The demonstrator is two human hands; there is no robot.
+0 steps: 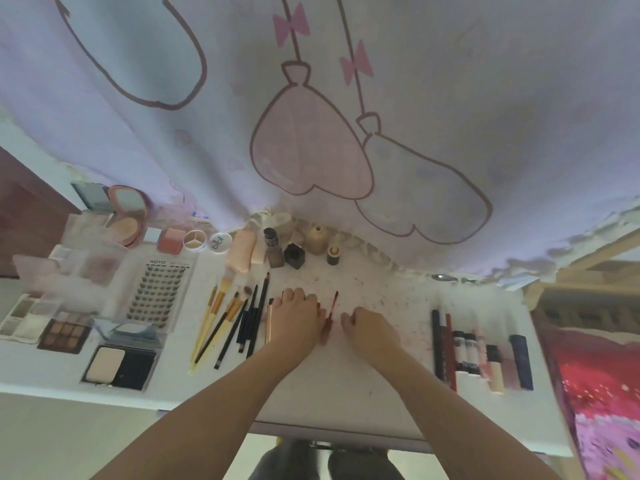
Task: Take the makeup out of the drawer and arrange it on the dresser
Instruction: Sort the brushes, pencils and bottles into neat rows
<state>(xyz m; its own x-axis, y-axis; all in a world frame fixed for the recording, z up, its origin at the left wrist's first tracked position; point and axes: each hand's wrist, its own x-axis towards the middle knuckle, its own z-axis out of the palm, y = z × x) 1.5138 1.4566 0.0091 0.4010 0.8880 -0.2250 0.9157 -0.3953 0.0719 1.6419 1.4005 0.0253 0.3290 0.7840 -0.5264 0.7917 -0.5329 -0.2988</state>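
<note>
The white dresser top (346, 382) holds makeup laid out in groups. My left hand (298, 318) lies flat at the centre with its fingers spread. Its thumb side touches a rose-gold tube (269, 323), and its fingertips reach a thin red lip wand (330, 315) lying between my hands. Just right of the wand, my right hand (369, 329) rests on the dresser with fingers loosely curled downward; I see nothing in it. Brushes and pencils (232, 320) fan out to the left of my left hand. The drawer is out of sight.
Palettes (64, 332), a lash tray (157, 294) and compacts (119, 367) fill the left side. Bottles and jars (294, 252) line the back under a hanging lilac cloth (311, 98). Lipsticks and tubes (481, 355) lie in a row at the right. A pink cloth (602, 393) borders the right edge.
</note>
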